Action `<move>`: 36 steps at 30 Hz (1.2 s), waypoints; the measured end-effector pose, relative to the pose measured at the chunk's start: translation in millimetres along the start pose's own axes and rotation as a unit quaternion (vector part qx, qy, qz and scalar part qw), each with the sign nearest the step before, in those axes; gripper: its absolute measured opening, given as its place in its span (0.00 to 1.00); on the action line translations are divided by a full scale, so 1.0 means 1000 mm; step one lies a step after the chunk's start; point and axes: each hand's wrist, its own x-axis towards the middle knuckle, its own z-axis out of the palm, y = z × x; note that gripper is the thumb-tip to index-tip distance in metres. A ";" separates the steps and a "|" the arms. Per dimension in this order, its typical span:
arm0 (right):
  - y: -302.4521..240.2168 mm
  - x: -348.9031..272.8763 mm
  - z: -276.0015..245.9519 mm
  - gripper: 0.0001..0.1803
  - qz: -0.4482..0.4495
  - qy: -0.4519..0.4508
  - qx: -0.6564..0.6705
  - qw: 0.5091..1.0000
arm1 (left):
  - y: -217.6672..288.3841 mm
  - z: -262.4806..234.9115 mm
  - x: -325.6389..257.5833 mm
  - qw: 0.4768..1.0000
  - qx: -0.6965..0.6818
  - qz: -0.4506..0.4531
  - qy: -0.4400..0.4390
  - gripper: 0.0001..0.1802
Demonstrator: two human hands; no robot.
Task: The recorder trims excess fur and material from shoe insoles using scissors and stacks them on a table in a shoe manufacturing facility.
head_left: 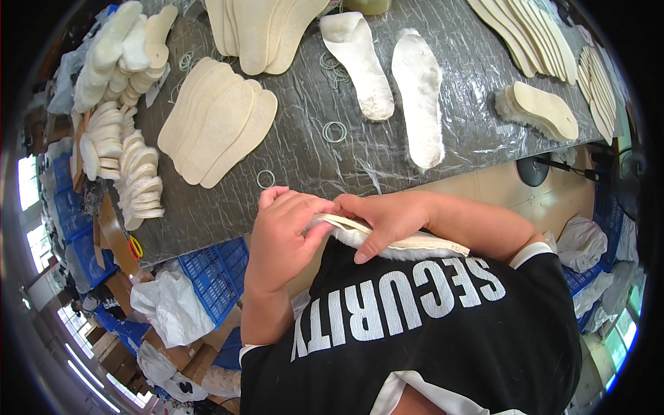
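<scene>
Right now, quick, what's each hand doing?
Left hand: closed, pinching one end of the fleecy insole bundle.
Right hand: closed around the same bundle, thumb across its side.

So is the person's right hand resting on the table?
No, the right hand grips fleecy insole material in front of the black shirt.

A plastic-covered table is carrying fluffy insoles along its left edge, fanned beige insoles beside them, pale bands and two white insoles mid-table, and fleece-backed insoles near its right edge.
</scene>
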 end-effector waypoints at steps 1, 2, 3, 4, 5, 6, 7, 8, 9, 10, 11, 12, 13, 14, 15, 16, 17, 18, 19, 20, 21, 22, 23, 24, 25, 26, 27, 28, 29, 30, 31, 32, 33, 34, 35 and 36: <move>0.000 0.001 0.000 0.47 0.013 -0.001 -0.022 1.000 | -0.001 0.000 -0.001 1.000 0.000 0.000 0.000 0.11; -0.001 0.002 0.000 0.47 0.013 -0.001 -0.022 1.000 | -0.002 0.000 -0.001 1.000 -0.006 0.008 -0.022 0.11; -0.003 0.001 0.001 0.47 0.026 -0.004 -0.024 0.999 | -0.003 -0.001 -0.002 0.999 -0.012 0.017 -0.045 0.12; -0.004 0.001 0.001 0.48 0.040 -0.007 -0.026 0.999 | -0.003 -0.001 -0.001 0.999 -0.012 0.018 -0.045 0.12; -0.003 0.001 0.002 0.48 0.040 -0.006 -0.026 0.999 | -0.003 -0.002 -0.001 0.998 -0.013 0.006 -0.064 0.11; -0.002 0.002 0.002 0.48 0.040 -0.003 -0.023 0.999 | -0.002 -0.002 0.000 0.996 -0.015 -0.005 -0.084 0.11; -0.001 0.002 0.003 0.48 0.039 -0.002 -0.020 0.999 | -0.001 -0.003 0.000 0.996 -0.014 -0.004 -0.084 0.11; -0.001 0.002 0.003 0.48 0.039 -0.001 -0.020 0.999 | 0.000 -0.003 0.000 0.996 -0.009 -0.010 -0.093 0.10; -0.001 0.002 0.004 0.49 0.043 0.002 -0.029 0.999 | 0.001 -0.003 0.000 0.995 -0.005 -0.016 -0.101 0.10; -0.002 0.002 0.004 0.49 0.047 0.006 -0.038 0.998 | 0.000 -0.002 0.001 0.995 -0.005 -0.015 -0.101 0.10; -0.002 0.002 0.004 0.49 0.047 0.006 -0.038 0.998 | 0.000 0.001 0.001 0.996 0.000 0.002 -0.093 0.10; -0.004 0.002 0.004 0.49 0.052 0.005 -0.042 0.998 | -0.001 0.002 0.002 0.996 0.005 0.019 -0.085 0.09; -0.004 0.001 0.004 0.48 0.057 0.004 -0.046 0.997 | 0.000 0.003 0.002 0.996 0.005 0.020 -0.086 0.09; -0.003 0.001 0.004 0.48 0.058 0.004 -0.045 0.997 | 0.000 0.004 0.003 0.996 0.001 0.019 -0.085 0.08; 0.000 0.001 0.005 0.49 0.049 0.006 -0.035 0.998 | 0.000 0.005 0.003 0.996 -0.003 0.017 -0.085 0.07; 0.003 0.002 0.005 0.49 0.041 0.008 -0.026 0.999 | 0.000 0.005 0.003 0.996 -0.003 0.018 -0.085 0.07; 0.008 0.002 0.003 0.49 0.041 0.009 -0.026 0.999 | 0.000 0.005 0.003 0.995 -0.005 0.021 -0.099 0.06; 0.015 0.001 0.000 0.50 0.012 -0.017 0.031 0.999 | 0.000 0.006 0.003 0.993 -0.008 0.024 -0.112 0.05; 0.020 -0.002 -0.005 0.50 -0.017 -0.042 0.087 0.995 | -0.002 0.006 0.002 0.993 -0.009 0.024 -0.113 0.05; 0.022 -0.008 -0.011 0.50 -0.016 -0.042 0.088 0.995 | -0.004 0.006 -0.001 0.994 -0.013 0.022 -0.107 0.04; 0.023 -0.015 -0.018 0.50 -0.065 -0.081 0.099 0.990 | -0.007 0.005 -0.004 0.994 -0.018 0.020 -0.102 0.03; 0.023 -0.022 -0.022 0.50 -0.114 -0.121 0.110 0.980 | -0.009 0.004 -0.007 0.994 -0.020 0.018 -0.102 0.03; 0.016 -0.029 -0.024 0.50 -0.111 -0.124 0.113 0.980 | -0.012 0.004 -0.012 0.994 -0.029 0.006 -0.105 0.04; 0.003 -0.038 -0.026 0.48 -0.070 -0.117 0.013 0.991 | -0.013 0.005 -0.016 0.993 -0.038 -0.007 -0.109 0.05; -0.006 -0.044 -0.026 0.46 -0.028 -0.109 -0.086 0.990 | -0.012 0.005 -0.019 0.993 -0.042 -0.012 -0.110 0.05; -0.006 -0.047 -0.022 0.37 -0.036 -0.090 -0.087 0.991 | -0.010 0.006 -0.021 0.991 -0.040 -0.023 -0.123 0.07; -0.010 -0.048 -0.021 0.37 -0.033 -0.095 -0.083 0.991 | -0.007 0.005 -0.024 0.989 -0.039 -0.033 -0.136 0.10; -0.015 -0.050 -0.020 0.35 -0.027 -0.084 -0.135 0.987 | -0.004 0.005 -0.024 0.989 -0.042 -0.037 -0.137 0.10; -0.016 -0.050 -0.019 0.35 -0.022 -0.074 -0.187 0.979 | 0.002 0.006 -0.023 0.993 -0.031 -0.020 -0.111 0.13; -0.014 -0.051 -0.017 0.35 -0.047 -0.057 -0.195 0.978 | 0.006 0.008 -0.023 0.996 -0.020 -0.004 -0.085 0.16; -0.015 -0.052 -0.017 0.35 -0.046 -0.059 -0.192 0.978 | 0.009 0.009 -0.022 0.996 -0.021 -0.007 -0.086 0.16; -0.017 -0.052 -0.016 0.35 -0.043 -0.057 -0.184 0.980 | 0.011 0.010 -0.021 0.997 -0.008 0.010 -0.079 0.16; -0.018 -0.052 -0.016 0.35 -0.039 -0.055 -0.177 0.982 | 0.013 0.012 -0.020 0.997 0.006 0.028 -0.072 0.16; -0.017 -0.053 -0.015 0.35 -0.039 -0.056 -0.176 0.982 | 0.014 0.015 -0.020 0.997 0.005 0.026 -0.072 0.16; -0.017 -0.053 -0.014 0.35 -0.025 -0.054 -0.180 0.982 | 0.014 0.018 -0.020 0.997 0.012 0.028 -0.066 0.14; -0.017 -0.054 -0.014 0.35 -0.011 -0.052 -0.185 0.981 | 0.014 0.019 -0.020 0.998 0.019 0.029 -0.061 0.12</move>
